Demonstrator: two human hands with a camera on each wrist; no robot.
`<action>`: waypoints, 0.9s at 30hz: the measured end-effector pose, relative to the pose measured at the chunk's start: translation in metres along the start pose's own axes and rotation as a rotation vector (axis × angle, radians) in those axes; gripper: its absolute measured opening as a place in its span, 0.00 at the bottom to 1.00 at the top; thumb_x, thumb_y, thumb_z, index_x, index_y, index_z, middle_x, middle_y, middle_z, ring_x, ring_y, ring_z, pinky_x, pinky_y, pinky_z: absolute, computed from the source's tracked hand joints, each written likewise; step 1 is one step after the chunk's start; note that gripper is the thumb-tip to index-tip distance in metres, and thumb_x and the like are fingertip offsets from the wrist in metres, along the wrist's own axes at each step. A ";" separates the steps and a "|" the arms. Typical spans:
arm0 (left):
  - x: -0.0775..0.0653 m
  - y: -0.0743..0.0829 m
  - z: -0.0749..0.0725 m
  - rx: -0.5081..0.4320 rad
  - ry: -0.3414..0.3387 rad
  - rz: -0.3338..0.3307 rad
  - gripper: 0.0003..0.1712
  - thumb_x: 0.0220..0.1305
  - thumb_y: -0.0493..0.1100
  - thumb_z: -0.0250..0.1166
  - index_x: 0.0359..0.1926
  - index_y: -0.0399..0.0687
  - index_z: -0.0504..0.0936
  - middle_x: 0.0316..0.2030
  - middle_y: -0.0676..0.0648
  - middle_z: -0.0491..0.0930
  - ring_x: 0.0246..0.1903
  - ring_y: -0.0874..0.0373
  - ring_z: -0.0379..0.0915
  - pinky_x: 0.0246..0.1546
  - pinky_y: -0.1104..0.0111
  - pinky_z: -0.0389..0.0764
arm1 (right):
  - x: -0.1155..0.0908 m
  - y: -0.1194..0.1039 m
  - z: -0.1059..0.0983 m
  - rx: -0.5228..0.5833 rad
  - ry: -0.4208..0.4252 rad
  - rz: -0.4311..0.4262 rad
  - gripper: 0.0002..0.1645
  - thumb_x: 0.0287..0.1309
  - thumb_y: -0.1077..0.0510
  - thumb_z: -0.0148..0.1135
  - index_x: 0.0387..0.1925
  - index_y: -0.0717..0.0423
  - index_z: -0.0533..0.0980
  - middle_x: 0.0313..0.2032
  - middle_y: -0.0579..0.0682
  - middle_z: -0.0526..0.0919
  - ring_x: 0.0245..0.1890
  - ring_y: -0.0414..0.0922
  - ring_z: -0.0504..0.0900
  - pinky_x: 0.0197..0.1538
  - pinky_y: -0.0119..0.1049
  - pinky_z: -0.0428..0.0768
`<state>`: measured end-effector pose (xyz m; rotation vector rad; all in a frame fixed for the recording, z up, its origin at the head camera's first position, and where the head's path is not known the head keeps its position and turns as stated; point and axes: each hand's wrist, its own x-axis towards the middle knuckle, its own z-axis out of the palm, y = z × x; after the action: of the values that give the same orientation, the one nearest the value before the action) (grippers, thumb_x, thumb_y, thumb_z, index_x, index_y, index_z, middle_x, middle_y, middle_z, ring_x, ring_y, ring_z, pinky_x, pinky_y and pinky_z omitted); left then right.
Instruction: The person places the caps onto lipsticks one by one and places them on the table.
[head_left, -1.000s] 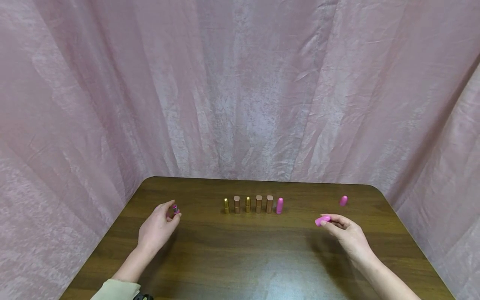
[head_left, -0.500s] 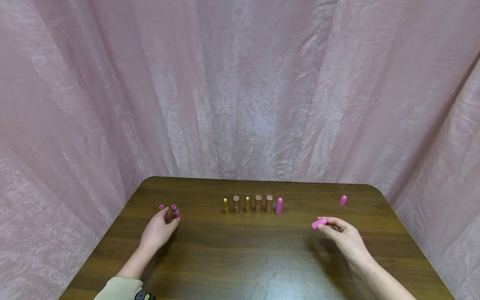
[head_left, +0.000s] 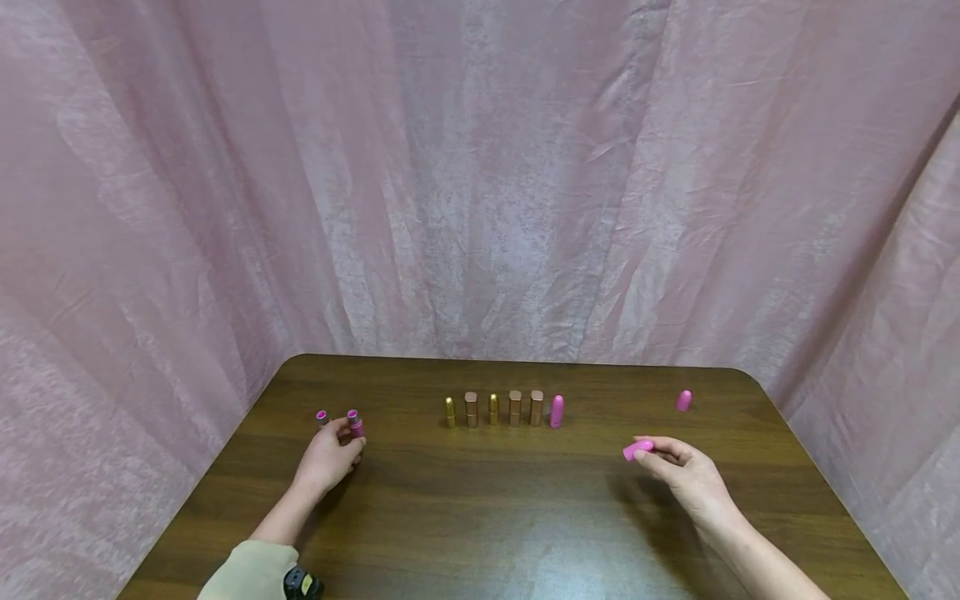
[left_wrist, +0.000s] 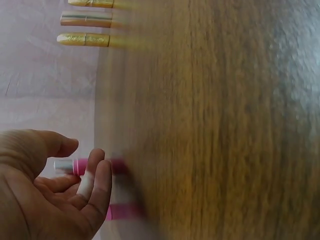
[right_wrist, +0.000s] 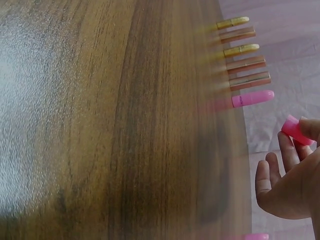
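My left hand (head_left: 330, 458) is at the left of the table, its fingers around an upright uncapped pink lipstick (head_left: 356, 423). In the left wrist view, the thumb (left_wrist: 65, 144) stands apart from this lipstick, and the other fingers are loosely bent, partly covering it. Just left of it stands a second uncapped pink lipstick (head_left: 322, 417), its lower part hidden by the hand. On the right, my right hand (head_left: 693, 479) pinches a pink lipstick cap (head_left: 637, 450) between thumb and fingers, held tilted above the table. Its hollow end points left.
A row of capped lipsticks stands mid-table: a gold one (head_left: 450, 412) at its left, rose-gold ones such as the square tube (head_left: 536, 408), and a pink one (head_left: 557, 411) at its right. Another pink cap (head_left: 684, 401) stands farther right. A pink curtain (head_left: 510, 183) hangs behind the wooden table (head_left: 480, 508).
My left hand has drawn back from over the two pink lipsticks, uncovering them, then shifted right as the nearer one moved slightly right. My right hand has moved slightly left with the cap.
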<state>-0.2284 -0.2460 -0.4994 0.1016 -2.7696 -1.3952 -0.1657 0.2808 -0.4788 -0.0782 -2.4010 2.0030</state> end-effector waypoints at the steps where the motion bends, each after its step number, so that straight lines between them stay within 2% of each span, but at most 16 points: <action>1: 0.000 0.000 0.001 -0.005 -0.001 0.000 0.25 0.69 0.35 0.61 0.63 0.24 0.70 0.55 0.27 0.78 0.32 0.51 0.83 0.29 0.66 0.83 | 0.000 0.000 0.000 0.003 0.001 -0.001 0.23 0.67 0.54 0.68 0.56 0.65 0.79 0.49 0.50 0.88 0.50 0.32 0.82 0.51 0.31 0.78; 4: 0.003 0.002 0.006 -0.014 -0.012 -0.001 0.26 0.69 0.34 0.61 0.63 0.24 0.69 0.53 0.27 0.79 0.32 0.52 0.83 0.29 0.65 0.82 | 0.000 0.000 -0.001 0.007 0.005 -0.006 0.21 0.67 0.54 0.68 0.55 0.64 0.80 0.48 0.50 0.89 0.49 0.34 0.83 0.50 0.32 0.79; 7: 0.009 0.002 0.010 0.013 -0.008 -0.008 0.24 0.69 0.35 0.62 0.61 0.25 0.72 0.48 0.33 0.82 0.32 0.54 0.82 0.30 0.65 0.81 | 0.000 0.001 -0.001 -0.012 0.004 0.005 0.23 0.66 0.52 0.69 0.55 0.64 0.80 0.49 0.49 0.88 0.49 0.36 0.84 0.51 0.34 0.79; 10: 0.016 0.000 0.013 0.095 0.015 -0.008 0.22 0.68 0.38 0.64 0.58 0.29 0.75 0.44 0.39 0.84 0.35 0.53 0.81 0.37 0.60 0.80 | 0.000 0.002 0.000 -0.037 0.001 0.022 0.25 0.66 0.49 0.69 0.56 0.64 0.80 0.52 0.49 0.87 0.50 0.37 0.84 0.53 0.37 0.79; 14: 0.023 -0.001 0.014 0.173 0.037 -0.012 0.18 0.68 0.41 0.65 0.54 0.33 0.78 0.43 0.42 0.84 0.41 0.50 0.80 0.47 0.52 0.77 | 0.000 0.003 0.000 -0.050 0.002 0.032 0.26 0.66 0.47 0.69 0.56 0.63 0.80 0.54 0.49 0.86 0.50 0.38 0.84 0.54 0.37 0.79; 18: 0.027 -0.002 0.016 0.193 0.041 -0.034 0.16 0.69 0.42 0.65 0.52 0.36 0.79 0.40 0.43 0.85 0.38 0.50 0.81 0.45 0.51 0.77 | 0.000 0.004 0.001 -0.036 0.012 0.036 0.27 0.65 0.47 0.69 0.56 0.63 0.80 0.55 0.49 0.86 0.50 0.37 0.83 0.53 0.36 0.80; 22: 0.026 -0.003 0.017 0.222 0.068 -0.032 0.19 0.69 0.46 0.67 0.52 0.37 0.80 0.43 0.41 0.85 0.42 0.47 0.81 0.45 0.50 0.77 | 0.000 0.006 0.002 -0.002 0.018 0.035 0.25 0.65 0.49 0.70 0.55 0.63 0.81 0.54 0.49 0.86 0.50 0.35 0.83 0.52 0.36 0.80; 25: 0.023 0.001 0.020 0.240 0.095 0.012 0.18 0.65 0.48 0.69 0.49 0.39 0.80 0.45 0.42 0.85 0.43 0.47 0.80 0.42 0.51 0.78 | -0.001 0.007 0.002 0.021 0.022 0.036 0.22 0.65 0.50 0.70 0.53 0.61 0.82 0.53 0.49 0.87 0.51 0.35 0.83 0.52 0.36 0.80; 27: 0.020 0.006 0.022 0.235 0.100 0.049 0.16 0.63 0.46 0.70 0.47 0.41 0.81 0.41 0.44 0.86 0.39 0.51 0.80 0.38 0.55 0.78 | -0.002 0.007 0.001 0.034 0.022 0.040 0.21 0.65 0.50 0.70 0.52 0.60 0.83 0.54 0.48 0.86 0.52 0.35 0.82 0.53 0.37 0.80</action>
<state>-0.2498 -0.2262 -0.5079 0.1067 -2.8196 -1.0195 -0.1638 0.2806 -0.4862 -0.1483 -2.3697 2.0478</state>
